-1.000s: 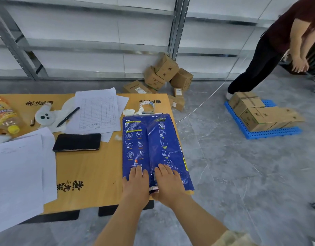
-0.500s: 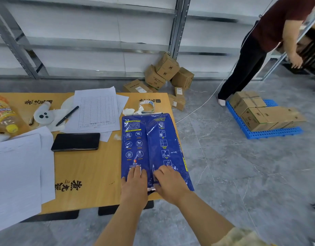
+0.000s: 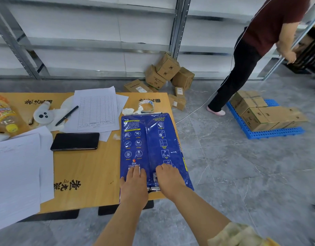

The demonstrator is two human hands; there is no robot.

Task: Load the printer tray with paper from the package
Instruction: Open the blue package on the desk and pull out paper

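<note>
Blue paper package (image 3: 149,148) lies flat at the right end of the wooden table (image 3: 85,167), near edge overhanging slightly. Left hand (image 3: 133,185) flat on it, fingers together. Right hand (image 3: 168,178) beside it, fingers curled, pinching the wrapper's centre seam. Black phone (image 3: 75,141) lies left of the package.

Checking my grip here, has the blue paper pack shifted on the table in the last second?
No. The pack keeps its place beside the phone and below the tape roll.
</note>
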